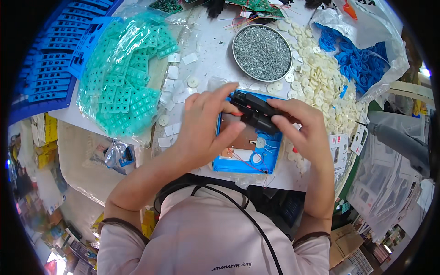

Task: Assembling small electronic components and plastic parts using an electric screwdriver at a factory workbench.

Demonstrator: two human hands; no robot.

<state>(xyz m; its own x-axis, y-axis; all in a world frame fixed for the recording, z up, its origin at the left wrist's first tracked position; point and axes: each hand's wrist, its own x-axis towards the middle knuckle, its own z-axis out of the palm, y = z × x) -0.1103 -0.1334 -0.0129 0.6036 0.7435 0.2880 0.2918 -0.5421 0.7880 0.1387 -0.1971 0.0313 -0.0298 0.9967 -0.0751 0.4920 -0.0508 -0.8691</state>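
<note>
A long black plastic part (257, 111) with a boxy, ribbed body is held tilted over the far half of an open blue plastic case (223, 165). My right hand (306, 128) pinches its right end between thumb and fingers. At its left end, the fingers of my left hand (199, 121) straddle the part near a bit of red, with the thumb stretched out over the case. Inside the case lie a brown board (241, 137), a round whitish disc (261, 142) and thin red and white wires. The black part hides the case's far middle.
A round metal dish of small screws (262, 52) stands beyond the case. Many cream plastic discs (316, 87) spread rightward, near a bag of blue parts (362, 64). Green keypads in clear plastic (123, 82) lie left. A grey power screwdriver (398, 146) juts in at right.
</note>
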